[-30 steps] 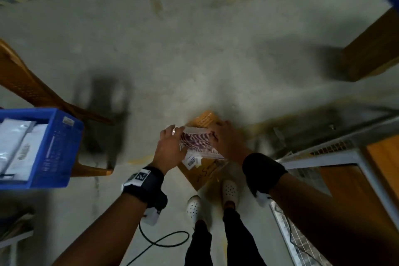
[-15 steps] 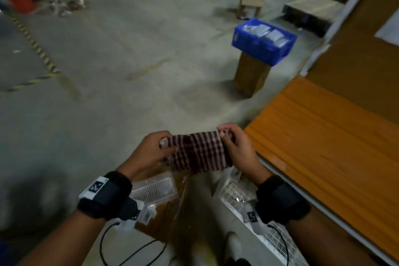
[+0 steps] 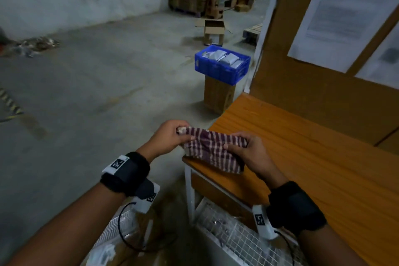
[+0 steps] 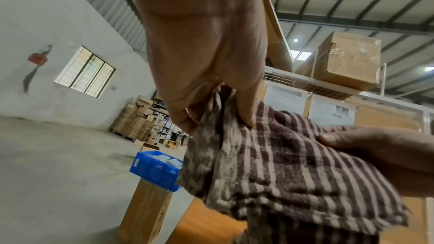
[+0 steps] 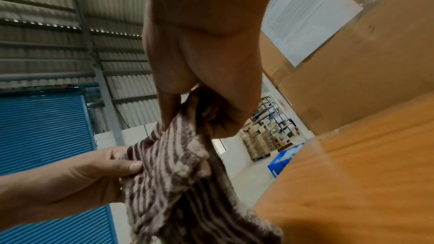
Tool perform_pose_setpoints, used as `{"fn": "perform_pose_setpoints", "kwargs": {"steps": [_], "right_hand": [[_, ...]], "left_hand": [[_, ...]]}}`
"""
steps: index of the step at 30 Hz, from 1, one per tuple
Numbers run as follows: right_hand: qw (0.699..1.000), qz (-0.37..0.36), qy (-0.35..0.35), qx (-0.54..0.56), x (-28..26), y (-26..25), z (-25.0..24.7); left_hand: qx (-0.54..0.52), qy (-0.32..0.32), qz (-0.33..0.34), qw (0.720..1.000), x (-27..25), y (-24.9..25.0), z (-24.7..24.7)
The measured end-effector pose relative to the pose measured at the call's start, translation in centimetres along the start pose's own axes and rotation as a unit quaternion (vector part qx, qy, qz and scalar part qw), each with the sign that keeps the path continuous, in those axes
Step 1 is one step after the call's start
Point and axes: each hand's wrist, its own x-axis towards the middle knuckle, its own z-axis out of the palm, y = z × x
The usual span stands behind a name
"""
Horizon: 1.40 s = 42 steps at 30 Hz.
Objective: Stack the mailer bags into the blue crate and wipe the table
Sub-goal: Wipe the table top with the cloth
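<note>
Nearest the camera, below the wrists, a wire-mesh rack [image 3: 233, 237] and clear plastic packaging [image 3: 112, 242] lie at floor level beside the table leg.

Left hand [image 3: 167, 137]: thumb and curled fingers pinch the left end of a maroon-and-white striped cloth [image 3: 212, 151]. Right hand [image 3: 251, 155]: thumb on top and fingers beneath grip the cloth's right end. The wrist views confirm both grips on bunched fabric. The cloth is stretched between the hands, partly folded, held over the near-left corner of the orange wooden table [image 3: 313, 168]; whether its lower edge touches the tabletop cannot be told.

The visible tabletop carries no mailer bags. Beyond the table's far-left corner, the blue crate [image 3: 222, 69] stands on an upright cardboard box [image 3: 218, 95], with grey mailer bags [image 3: 224, 58] lying inside it. Judgement: stacking appears complete and the wiping step is about to start.

Further off, an open carton [image 3: 212, 28] sits on the concrete floor, and stacked cartons stand at the back wall.

Risks noted:
- The cloth is bunched, so a wipe in this state would likely cover only a narrow strip and leave areas unwiped.
- The hands are at the table's corner; a slack hold could let the cloth slip over the edge to the floor.
- The crate rests on a narrow box close to the table; a wide sweep toward that end could knock it.
</note>
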Motion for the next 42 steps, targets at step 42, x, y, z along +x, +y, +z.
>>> {"fn": "perform_pose_setpoints", "kwargs": {"steps": [42], "right_hand": [[0.792, -0.086, -0.226, -0.561, 8.5, 12.8, 7.7]], "left_hand": [[0.036, 0.147, -0.183, 0.971, 0.6, -13.3, 10.0]]}}
